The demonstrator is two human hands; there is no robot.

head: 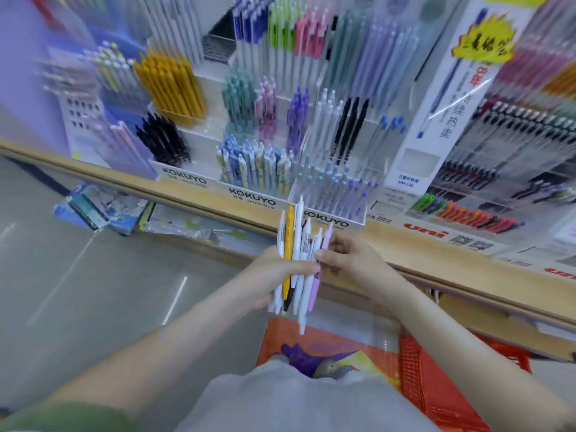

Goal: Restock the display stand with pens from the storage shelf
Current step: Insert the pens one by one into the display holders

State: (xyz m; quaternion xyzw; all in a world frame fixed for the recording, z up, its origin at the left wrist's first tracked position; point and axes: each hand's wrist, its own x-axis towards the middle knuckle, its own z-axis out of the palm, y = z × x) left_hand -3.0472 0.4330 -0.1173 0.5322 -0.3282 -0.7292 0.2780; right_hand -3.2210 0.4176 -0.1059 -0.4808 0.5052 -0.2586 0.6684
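Observation:
My left hand point(274, 272) grips a bundle of several pens point(296, 263), white, yellow, black and pale pink, held upright in front of the shelf edge. My right hand point(349, 260) pinches the pale pink pen point(321, 260) at the right side of the bundle, thumb on its barrel. Just behind the bundle stands the clear tiered display stand point(330, 221) marked KOKUYO, its compartments filled with pens in many colours. Its front right compartment holds clear pens with blue and purple caps point(339, 188).
A wooden shelf edge point(436, 254) runs across from left to lower right. An orange-red basket point(436, 385) sits below my hands with purple and yellow items inside. A white boxed pen display point(452, 113) and racks of uni pens point(498, 182) stand to the right. Packets lie on a lower shelf point(103, 210) at left.

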